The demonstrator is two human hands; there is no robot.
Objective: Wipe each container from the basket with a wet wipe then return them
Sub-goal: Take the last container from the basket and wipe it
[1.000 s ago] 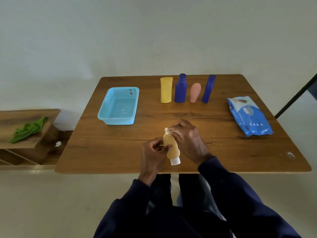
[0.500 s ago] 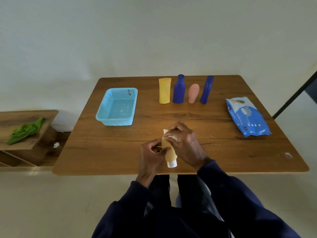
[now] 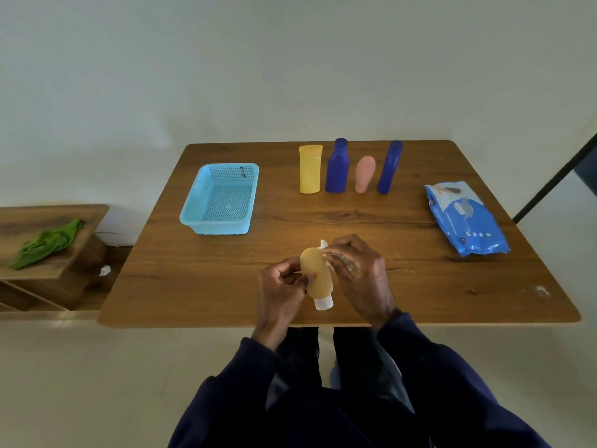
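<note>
Grips orange bottle [image 3: 318, 279] with left hand [image 3: 279, 291] at worktop's [image 3: 193, 286] six o'clock, cap toward body, steadying it; presses wet wipe [image 3: 324, 244] against its far end with curled right hand [image 3: 358, 273], likely for rubbing.

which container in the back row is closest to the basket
The yellow tube, at the row's left end; the wide blue bottle, pink bottle and slim blue bottle stand farther right of the basket.

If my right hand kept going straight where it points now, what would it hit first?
The amber white-capped squeeze bottle, which the right hand touches through a white wet wipe; beyond it, perhaps the light blue mesh basket, though depth is unclear.
</note>
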